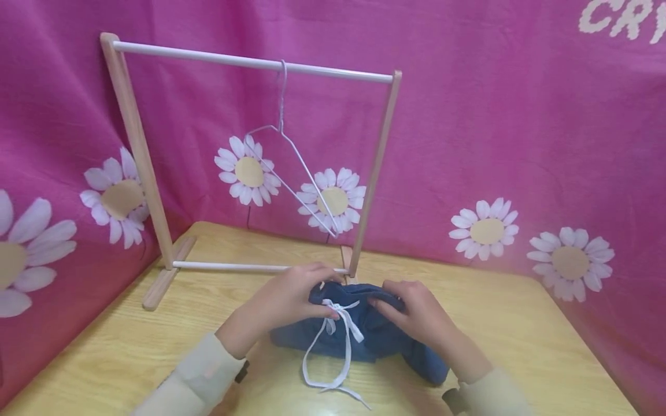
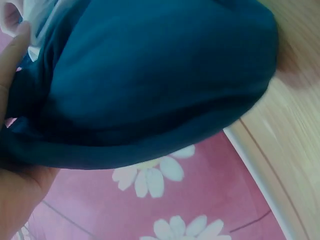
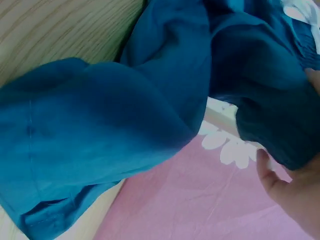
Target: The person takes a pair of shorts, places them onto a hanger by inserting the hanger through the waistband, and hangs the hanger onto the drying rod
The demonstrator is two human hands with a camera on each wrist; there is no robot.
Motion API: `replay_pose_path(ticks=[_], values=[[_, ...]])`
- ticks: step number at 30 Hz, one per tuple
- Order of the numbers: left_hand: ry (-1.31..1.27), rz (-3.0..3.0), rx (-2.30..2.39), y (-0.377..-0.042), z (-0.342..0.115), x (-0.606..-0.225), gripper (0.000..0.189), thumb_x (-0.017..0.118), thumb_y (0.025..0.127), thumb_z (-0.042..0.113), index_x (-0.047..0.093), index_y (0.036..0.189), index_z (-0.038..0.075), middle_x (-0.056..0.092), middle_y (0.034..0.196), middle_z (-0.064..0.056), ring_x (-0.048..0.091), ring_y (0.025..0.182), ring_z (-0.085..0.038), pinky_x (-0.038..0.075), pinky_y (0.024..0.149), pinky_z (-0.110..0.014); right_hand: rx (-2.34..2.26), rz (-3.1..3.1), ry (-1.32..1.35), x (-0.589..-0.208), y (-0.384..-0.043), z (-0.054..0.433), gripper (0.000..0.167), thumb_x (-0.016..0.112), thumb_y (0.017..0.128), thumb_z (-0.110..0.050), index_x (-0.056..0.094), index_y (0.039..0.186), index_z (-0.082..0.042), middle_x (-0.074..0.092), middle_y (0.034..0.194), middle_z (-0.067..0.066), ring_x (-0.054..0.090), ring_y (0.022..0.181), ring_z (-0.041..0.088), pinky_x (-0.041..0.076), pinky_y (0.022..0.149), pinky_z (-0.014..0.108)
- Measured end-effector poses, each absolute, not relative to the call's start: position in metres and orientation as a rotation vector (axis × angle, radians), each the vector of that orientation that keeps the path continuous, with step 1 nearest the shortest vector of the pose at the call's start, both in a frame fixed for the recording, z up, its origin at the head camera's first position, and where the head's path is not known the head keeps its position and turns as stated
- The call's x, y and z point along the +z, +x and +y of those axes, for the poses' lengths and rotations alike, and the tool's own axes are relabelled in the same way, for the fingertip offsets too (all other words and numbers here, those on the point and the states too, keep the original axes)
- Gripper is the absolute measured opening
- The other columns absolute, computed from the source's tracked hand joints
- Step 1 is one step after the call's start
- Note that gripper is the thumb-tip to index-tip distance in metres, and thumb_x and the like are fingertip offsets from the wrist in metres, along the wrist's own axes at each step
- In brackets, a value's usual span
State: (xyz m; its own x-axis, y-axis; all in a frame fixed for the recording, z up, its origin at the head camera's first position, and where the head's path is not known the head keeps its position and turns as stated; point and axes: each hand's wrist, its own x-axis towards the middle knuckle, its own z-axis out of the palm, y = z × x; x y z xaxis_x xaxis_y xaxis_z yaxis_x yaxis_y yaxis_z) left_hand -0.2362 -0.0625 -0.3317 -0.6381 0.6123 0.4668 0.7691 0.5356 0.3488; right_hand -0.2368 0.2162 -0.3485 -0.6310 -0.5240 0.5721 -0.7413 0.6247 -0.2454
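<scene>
Dark blue drawstring pants (image 1: 387, 338) are bunched at the front of the wooden table (image 1: 494, 346). A white drawstring (image 1: 335, 307) is tied in a bow at their waistband, and its loose ends trail down to the tabletop. My left hand (image 1: 291, 296) pinches the waistband beside the bow, thumb in front and fingers behind. On the other side my right hand (image 1: 416, 309) grips the waistband between thumb and fingers. One pant leg (image 3: 100, 130) spreads out in the right wrist view, its hem at the lower left. The left wrist view is mostly filled by blue cloth (image 2: 160, 75).
Behind the pants stands a clothes rack (image 1: 137, 144) with wooden posts and white bars. A thin wire hanger (image 1: 282, 122) hangs from its top bar, turned at an angle. Pink cloth with white daisies (image 1: 484, 231) rises around the table's back and sides.
</scene>
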Motion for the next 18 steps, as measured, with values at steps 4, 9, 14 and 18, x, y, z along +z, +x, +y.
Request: replay_pose_path(ticks=[4, 9, 14, 18], values=[[-1.052, -2.545, -0.694, -0.235, -0.071, -0.331, 0.05, 0.089, 0.078, 0.036, 0.071, 0.12, 0.016, 0.071, 0.099, 0.003, 0.065, 0.086, -0.009, 0.057, 0.079, -0.027, 0.658, -2.424, 0.88, -0.345, -0.235, 0.223, 0.038, 0.085, 0.083, -0.022, 0.049, 0.07, -0.024, 0.032, 0.061, -0.018, 0.036, 0.056, 0.002, 0.032, 0.051, 0.021], [-0.936, -2.534, -0.633, -0.236, -0.082, -0.332, 0.031, 0.089, 0.079, 0.028, 0.076, 0.105, 0.015, 0.071, 0.092, 0.004, 0.067, 0.08, -0.01, 0.058, 0.076, -0.026, 0.711, -2.394, 0.861, -0.343, -0.235, 0.234, 0.032, 0.09, 0.076, -0.018, 0.059, 0.079, -0.021, 0.046, 0.065, -0.016, 0.043, 0.059, 0.003, 0.039, 0.054, 0.022], [-0.899, -2.44, -0.611, -0.238, -0.095, -0.335, 0.023, 0.085, 0.084, 0.016, 0.076, 0.104, 0.011, 0.074, 0.095, -0.002, 0.071, 0.087, -0.018, 0.059, 0.084, -0.036, 0.721, -2.387, 0.889, -0.344, -0.235, 0.245, 0.03, 0.092, 0.071, -0.011, 0.067, 0.087, -0.014, 0.061, 0.075, -0.012, 0.054, 0.068, 0.005, 0.051, 0.063, 0.027], [-0.85, -2.438, -0.606, -0.239, -0.099, -0.338, 0.024, 0.084, 0.084, 0.013, 0.074, 0.105, 0.01, 0.074, 0.095, -0.002, 0.071, 0.087, -0.019, 0.059, 0.084, -0.037, 0.694, -2.388, 0.891, -0.348, -0.233, 0.255, 0.029, 0.092, 0.071, -0.008, 0.07, 0.09, -0.011, 0.067, 0.083, -0.008, 0.059, 0.074, 0.006, 0.055, 0.07, 0.032]])
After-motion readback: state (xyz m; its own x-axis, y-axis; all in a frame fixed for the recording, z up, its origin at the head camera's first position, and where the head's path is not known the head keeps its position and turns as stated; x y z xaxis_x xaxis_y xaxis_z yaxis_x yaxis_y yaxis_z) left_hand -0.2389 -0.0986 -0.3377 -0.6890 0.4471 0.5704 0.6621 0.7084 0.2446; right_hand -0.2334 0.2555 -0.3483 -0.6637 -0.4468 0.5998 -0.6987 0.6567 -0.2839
